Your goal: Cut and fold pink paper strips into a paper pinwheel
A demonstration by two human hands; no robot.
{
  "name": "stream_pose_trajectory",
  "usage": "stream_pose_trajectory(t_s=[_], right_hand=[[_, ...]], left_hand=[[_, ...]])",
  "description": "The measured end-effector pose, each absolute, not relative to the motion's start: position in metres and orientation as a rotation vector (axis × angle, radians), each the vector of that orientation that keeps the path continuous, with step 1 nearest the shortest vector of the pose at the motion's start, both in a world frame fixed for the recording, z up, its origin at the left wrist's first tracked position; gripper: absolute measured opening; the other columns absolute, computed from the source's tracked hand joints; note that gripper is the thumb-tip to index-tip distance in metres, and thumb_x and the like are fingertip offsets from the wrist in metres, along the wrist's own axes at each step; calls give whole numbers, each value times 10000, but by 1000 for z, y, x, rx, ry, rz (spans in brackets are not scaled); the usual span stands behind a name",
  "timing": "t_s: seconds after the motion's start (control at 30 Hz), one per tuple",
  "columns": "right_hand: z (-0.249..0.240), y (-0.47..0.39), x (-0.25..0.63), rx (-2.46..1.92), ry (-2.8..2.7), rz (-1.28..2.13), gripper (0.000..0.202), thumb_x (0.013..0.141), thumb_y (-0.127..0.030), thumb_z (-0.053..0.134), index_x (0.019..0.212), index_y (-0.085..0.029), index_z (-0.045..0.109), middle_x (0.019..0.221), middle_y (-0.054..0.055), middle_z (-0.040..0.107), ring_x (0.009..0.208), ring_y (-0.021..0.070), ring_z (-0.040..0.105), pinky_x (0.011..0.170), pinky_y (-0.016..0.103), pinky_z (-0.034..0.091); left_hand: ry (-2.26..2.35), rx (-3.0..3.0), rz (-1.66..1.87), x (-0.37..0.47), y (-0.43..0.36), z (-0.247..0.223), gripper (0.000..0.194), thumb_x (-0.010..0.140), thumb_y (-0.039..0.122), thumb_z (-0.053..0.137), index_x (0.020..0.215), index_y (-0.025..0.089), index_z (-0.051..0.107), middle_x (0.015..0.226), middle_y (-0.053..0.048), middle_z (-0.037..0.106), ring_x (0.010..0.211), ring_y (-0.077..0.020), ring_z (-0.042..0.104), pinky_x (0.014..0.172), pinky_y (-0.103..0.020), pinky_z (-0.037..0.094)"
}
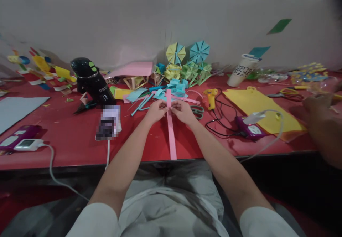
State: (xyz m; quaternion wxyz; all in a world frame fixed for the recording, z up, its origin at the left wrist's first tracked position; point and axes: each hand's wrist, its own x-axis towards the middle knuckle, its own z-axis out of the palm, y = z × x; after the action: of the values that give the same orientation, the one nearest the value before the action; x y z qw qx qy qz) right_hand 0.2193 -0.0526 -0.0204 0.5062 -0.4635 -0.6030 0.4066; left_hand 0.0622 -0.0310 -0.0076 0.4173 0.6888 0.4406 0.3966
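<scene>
A long pink paper strip [171, 135] runs from the table's front edge up between my hands, its upper end rising just above them. My left hand [157, 111] pinches the strip's left edge, and my right hand [182, 111] pinches its right edge at the same height. Beyond my fingers lie blue paper pieces [176, 87] and thin rolled blue sticks [142, 103]. Green-handled scissors [197, 112] rest just right of my right hand. Behind them stand folded paper wheels, one yellow and blue [175, 53], one blue [199, 51].
The red table [155, 144] carries a black bottle [92, 82], a phone [109, 123], a yellow glue gun [211, 98] with a black cord, a purple power strip [251, 128], yellow sheets [264, 110] and a cup [242, 70]. Another person's hand [317, 105] is at the right.
</scene>
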Motion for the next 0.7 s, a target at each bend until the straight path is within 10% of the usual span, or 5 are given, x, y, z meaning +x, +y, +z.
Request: stream_pose_trajectory(t_s=[0.47, 0.7], right_hand=[[-16, -56, 218, -1135, -1413, 1198, 360, 720, -527, 759, 707, -210, 588, 603, 12, 624, 555, 172, 610, 592, 351, 561], [-20, -55, 220, -1090, -1394, 1099, 361, 711, -503, 752, 841, -236, 548, 612, -19, 609, 531, 161, 581, 547, 325, 515]], left_hand=[[1100, 1826, 1141, 64, -35, -11, 275, 781, 102, 595, 1046, 170, 627, 833, -30, 656, 795, -160, 628, 829, -316, 495], [944, 1702, 1027, 61, -31, -5, 102, 729, 168, 671, 822, 132, 648, 850, -65, 704, 805, -169, 655, 801, -317, 520]])
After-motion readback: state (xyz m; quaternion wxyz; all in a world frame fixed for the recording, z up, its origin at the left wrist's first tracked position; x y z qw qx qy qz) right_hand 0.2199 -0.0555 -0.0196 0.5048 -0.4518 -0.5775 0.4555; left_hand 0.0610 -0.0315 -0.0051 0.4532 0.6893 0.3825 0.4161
